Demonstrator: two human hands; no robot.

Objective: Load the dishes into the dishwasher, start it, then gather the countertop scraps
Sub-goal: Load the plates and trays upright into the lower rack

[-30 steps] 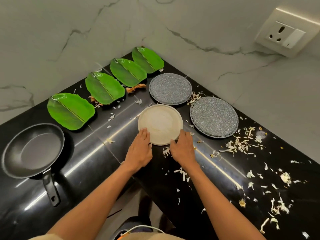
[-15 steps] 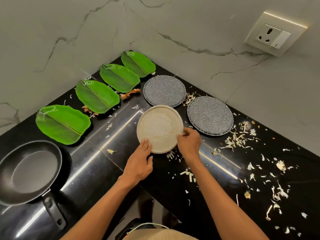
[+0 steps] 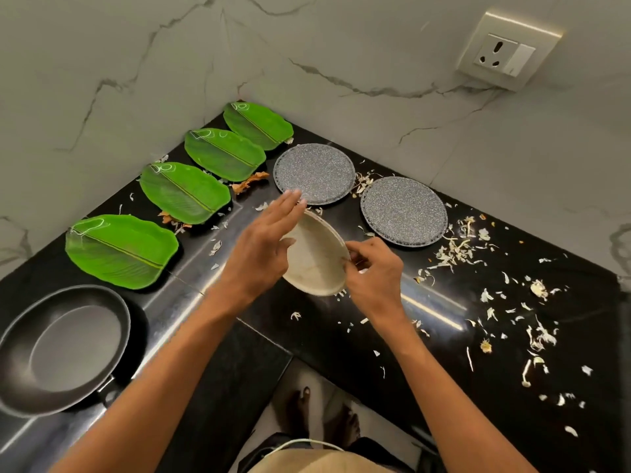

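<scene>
Right grip (image 3: 372, 273) pinches the pale round plate's (image 3: 316, 261) edge at frame centre, tilting it off the table (image 3: 341, 339); left grip (image 3: 263, 247), fingers straight, touches its other side.

Black polished stone countertop (image 3: 341, 339), L-shaped, fills corner; bright light streaks reflect along its near part. White marble wall (image 3: 341, 46) with grey veins rises behind it on left and far sides, meeting in corner. Cream socket-and-switch plate (image 3: 509, 49) mounted on wall, far right: three-pin socket beside white rocker switch. Light tiled floor (image 3: 327, 394) visible in gap at near centre, two bare feet (image 3: 322, 418) standing on it. White cord (image 3: 300, 442) curves along bottom edge.
</scene>
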